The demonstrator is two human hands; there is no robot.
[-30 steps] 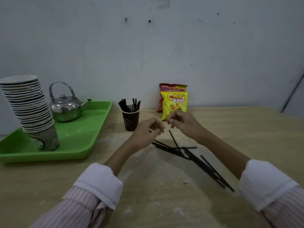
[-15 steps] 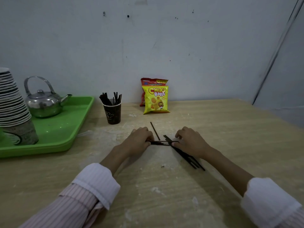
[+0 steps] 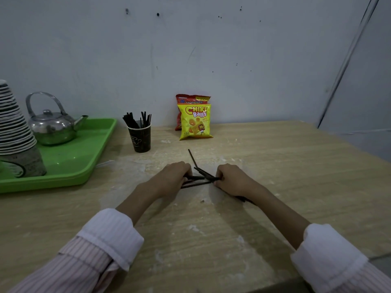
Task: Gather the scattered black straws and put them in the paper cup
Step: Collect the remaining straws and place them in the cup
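While pinching the thin black plastic straws [image 3: 196,178] at mid-table, left hand [image 3: 173,176] and right hand [image 3: 231,179] curled on opposite ends, holds most lying left-to-right, one pointing away toward the grey wall [image 3: 254,60], with light wooden tabletop [image 3: 296,176] running rightward to its edge.

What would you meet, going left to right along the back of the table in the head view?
Stack of paper cups → metal kettle → dark paper cup holding straws → yellow snack bag. The red bag behind it overlaps, so it is left out.
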